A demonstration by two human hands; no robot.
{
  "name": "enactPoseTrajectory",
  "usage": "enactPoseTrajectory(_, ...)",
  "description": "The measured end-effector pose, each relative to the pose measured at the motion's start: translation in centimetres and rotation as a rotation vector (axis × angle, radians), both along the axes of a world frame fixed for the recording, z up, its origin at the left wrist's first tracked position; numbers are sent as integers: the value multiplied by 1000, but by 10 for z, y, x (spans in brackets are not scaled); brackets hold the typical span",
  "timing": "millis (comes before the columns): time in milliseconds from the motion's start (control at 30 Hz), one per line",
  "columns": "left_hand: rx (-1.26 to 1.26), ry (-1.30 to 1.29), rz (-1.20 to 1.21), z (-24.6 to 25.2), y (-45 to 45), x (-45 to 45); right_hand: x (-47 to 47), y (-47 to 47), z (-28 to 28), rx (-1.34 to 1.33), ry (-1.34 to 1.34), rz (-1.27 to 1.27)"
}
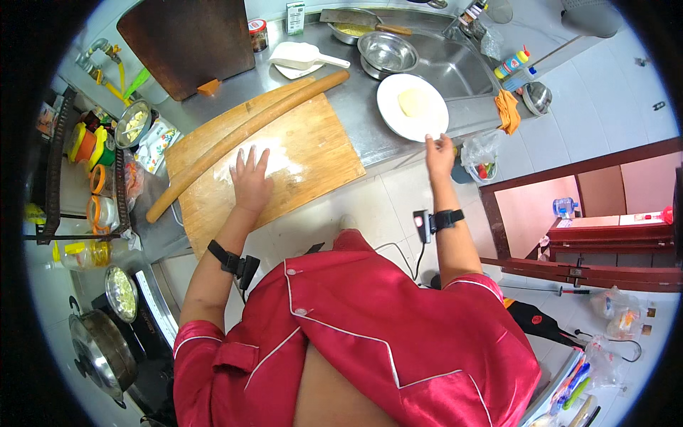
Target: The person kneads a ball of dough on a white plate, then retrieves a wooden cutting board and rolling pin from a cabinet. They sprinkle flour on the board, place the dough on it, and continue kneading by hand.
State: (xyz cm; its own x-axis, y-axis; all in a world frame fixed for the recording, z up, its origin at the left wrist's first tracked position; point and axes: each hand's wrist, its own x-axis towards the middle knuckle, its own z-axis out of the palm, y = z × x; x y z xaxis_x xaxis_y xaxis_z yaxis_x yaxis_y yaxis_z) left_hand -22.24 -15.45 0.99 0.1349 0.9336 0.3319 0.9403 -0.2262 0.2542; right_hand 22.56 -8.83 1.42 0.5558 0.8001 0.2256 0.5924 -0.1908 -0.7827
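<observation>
My left hand (253,184) is on the floured part of a wooden board (331,155), its fingers spread and holding nothing. White flour (280,160) lies around the fingertips. Behind that hand, a long wooden rolling pin (256,128) crosses the board diagonally, both ends reaching past its edges. My right hand (440,157) grips the near rim of a white plate (392,115) at the counter's front, beside the sink. A flattened pale yellow lump of dough (413,102) rests on the plate. Whether the plate touches the counter, I cannot tell.
Metal bowls (388,52) and a cleaver (349,18) lie by the sink (459,66). A white scoop (301,56) is behind the board, near a dark upright cutting board (187,48). Left stand a rack of jars (101,179) and a lidded pot (101,352).
</observation>
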Motion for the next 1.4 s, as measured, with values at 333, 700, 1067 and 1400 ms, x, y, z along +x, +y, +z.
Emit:
enactPoseTrajectory(333,-53,-206,-348,56,80,159,79,101,-15,-223,-88,-19)
enactPoseTrajectory(700,-357,173,-312,41,211,385,92,111,-31,-147,79,242)
enactPoseTrajectory(1067,-781,-895,-14,18,264,368,81,111,-12,-278,269,185)
enactPoseTrajectory(1400,-1289,-1970,-246,51,201,279,76,104,28,396,-404,224)
